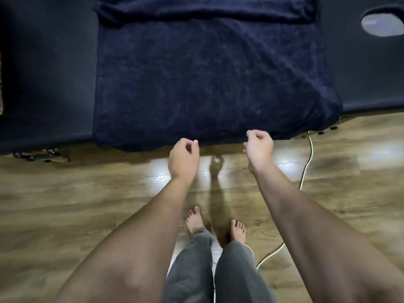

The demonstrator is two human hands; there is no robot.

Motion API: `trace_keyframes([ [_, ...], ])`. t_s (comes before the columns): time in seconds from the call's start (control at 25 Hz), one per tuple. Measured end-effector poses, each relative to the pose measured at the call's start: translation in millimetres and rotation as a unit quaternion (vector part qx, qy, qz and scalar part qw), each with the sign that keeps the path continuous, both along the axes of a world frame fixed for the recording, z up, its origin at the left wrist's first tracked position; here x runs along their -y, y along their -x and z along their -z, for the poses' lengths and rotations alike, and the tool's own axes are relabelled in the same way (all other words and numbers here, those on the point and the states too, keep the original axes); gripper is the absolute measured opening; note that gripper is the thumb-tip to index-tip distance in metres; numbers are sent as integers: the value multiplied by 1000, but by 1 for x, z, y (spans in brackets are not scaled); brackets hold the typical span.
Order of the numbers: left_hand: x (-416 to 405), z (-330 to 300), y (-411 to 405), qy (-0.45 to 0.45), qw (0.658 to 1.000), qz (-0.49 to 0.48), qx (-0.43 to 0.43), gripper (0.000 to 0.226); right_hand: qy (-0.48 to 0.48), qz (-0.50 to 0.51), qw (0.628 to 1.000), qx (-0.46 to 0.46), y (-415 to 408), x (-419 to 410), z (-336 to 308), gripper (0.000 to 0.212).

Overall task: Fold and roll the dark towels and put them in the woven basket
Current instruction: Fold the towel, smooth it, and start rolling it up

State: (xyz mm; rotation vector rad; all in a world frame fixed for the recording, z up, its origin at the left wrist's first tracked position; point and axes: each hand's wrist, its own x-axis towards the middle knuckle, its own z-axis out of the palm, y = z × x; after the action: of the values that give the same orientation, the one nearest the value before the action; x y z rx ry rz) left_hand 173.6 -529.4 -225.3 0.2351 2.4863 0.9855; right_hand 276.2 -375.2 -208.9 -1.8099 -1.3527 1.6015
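Left hand (183, 159) and right hand (259, 145) loosely curled, empty, at 6 o'clock of dark towel (207, 84); better pinching outer hem corners, folding evenly

I see open wooden floor (87, 193) beneath both arms; only the thin white cable (307, 162) trails at right. Ahead, the dark navy towel (207, 84) overhangs the black padded table (43, 73), blocking its near edge.

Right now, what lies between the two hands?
In the head view, nothing is held between the left hand and right hand; only bare wood floor shows there, just below the towel's hanging near edge.
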Motion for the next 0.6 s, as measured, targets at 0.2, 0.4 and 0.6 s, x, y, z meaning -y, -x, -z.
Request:
trace_keyframes([
  [0.2,-19,29,20,-285,804,-374,363,31,203,157,947,-194,-6,-35,33,36],
  [0.4,-37,52,11,-408,734,-446,311,49,214,203,912,-284,-3,-36,65,36],
  [0.6,-46,24,-12,-433,746,-398,313,51,201,154,931,-262,-10,-25,48,22],
])
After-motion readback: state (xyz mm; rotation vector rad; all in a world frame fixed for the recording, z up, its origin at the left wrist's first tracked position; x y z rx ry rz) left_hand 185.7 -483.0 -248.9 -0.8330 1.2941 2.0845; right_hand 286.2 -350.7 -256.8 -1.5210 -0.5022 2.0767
